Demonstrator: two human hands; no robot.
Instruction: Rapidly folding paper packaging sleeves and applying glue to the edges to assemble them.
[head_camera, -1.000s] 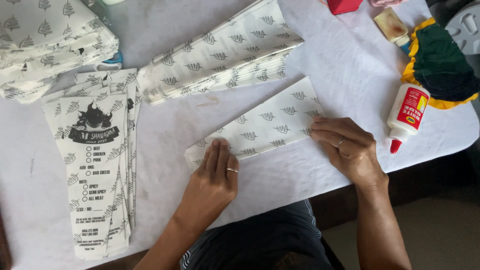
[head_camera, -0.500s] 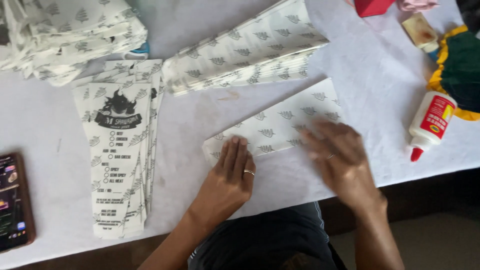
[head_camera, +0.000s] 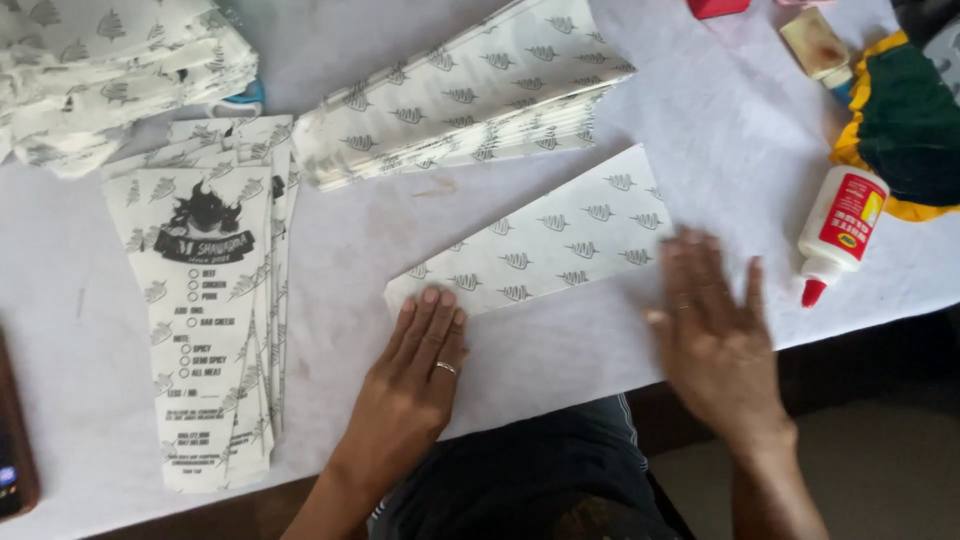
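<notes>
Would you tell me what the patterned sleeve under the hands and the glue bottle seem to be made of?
The patterned sleeve looks like thin matte paper: flat, creased edges, printed leaves. The glue bottle seems smooth white plastic, slightly glossy, with a red tip.

I see two bare forearms with no sleeves reaching the wrists. My left hand (head_camera: 415, 365) wears a thin silver-coloured ring on one finger, a plain band with no stone I can make out. My right hand (head_camera: 712, 335) is blurred, yet a similar slim ring shows on one finger. No watch, bracelet or glove on either wrist. Below, my lap is covered by dark fabric, blackish with faint paler stitching lines.
</notes>
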